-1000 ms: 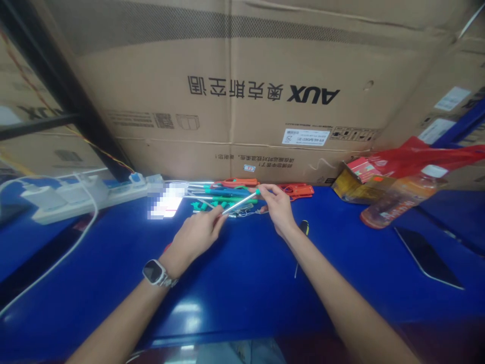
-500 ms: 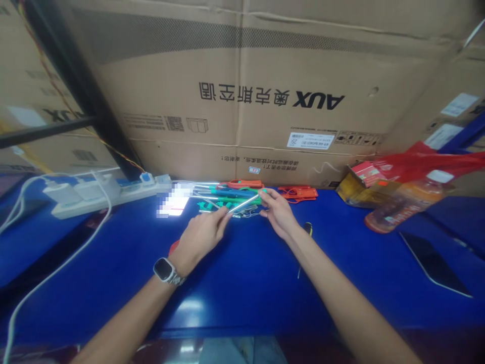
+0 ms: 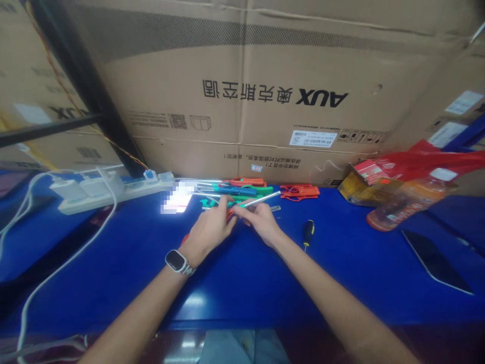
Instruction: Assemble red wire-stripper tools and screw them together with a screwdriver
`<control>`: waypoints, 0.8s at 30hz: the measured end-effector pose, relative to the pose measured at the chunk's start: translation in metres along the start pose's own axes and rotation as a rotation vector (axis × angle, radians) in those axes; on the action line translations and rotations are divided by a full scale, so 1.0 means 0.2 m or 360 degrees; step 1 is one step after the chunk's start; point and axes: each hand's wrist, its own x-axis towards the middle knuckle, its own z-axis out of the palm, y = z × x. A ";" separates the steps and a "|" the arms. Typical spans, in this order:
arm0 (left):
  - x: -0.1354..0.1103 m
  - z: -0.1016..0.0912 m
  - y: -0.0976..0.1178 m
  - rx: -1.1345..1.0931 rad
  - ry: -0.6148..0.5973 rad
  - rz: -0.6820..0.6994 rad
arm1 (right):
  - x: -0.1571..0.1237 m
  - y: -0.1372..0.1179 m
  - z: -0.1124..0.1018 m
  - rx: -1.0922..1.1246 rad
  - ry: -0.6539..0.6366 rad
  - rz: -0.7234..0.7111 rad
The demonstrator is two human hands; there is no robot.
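My left hand [image 3: 210, 230], with a watch on the wrist, and my right hand [image 3: 258, 220] meet at the middle of the blue table [image 3: 242, 273]. Together they pinch a thin silver rod with a green end [image 3: 261, 199], which slants up to the right from my fingers. Both hands have their fingers closed around it. Just behind them lies a pile of green, blue and orange handled tools [image 3: 242, 189] against the big cardboard box [image 3: 242, 91].
A black and yellow screwdriver [image 3: 308, 233] lies right of my right hand. An orange bottle [image 3: 409, 198], a red bag [image 3: 428, 159] and a dark phone [image 3: 435, 261] are at the right. A white power strip [image 3: 106, 190] with cables sits at the left.
My hands have come together. The right hand slid left along the rod toward the left hand, so the rod's far end now sticks out past it, uncovering the screwdriver.
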 end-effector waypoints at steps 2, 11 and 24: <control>-0.01 0.00 0.00 -0.0080 -0.0007 0.0040 | -0.01 0.01 0.03 -0.0064 0.0040 -0.0057; -0.01 -0.02 -0.02 -0.0401 -0.0003 0.0175 | -0.03 0.01 0.05 0.0003 0.0104 -0.0186; -0.01 -0.04 0.01 -0.0539 -0.0005 0.0143 | -0.02 -0.03 0.04 -0.0132 -0.0097 -0.0251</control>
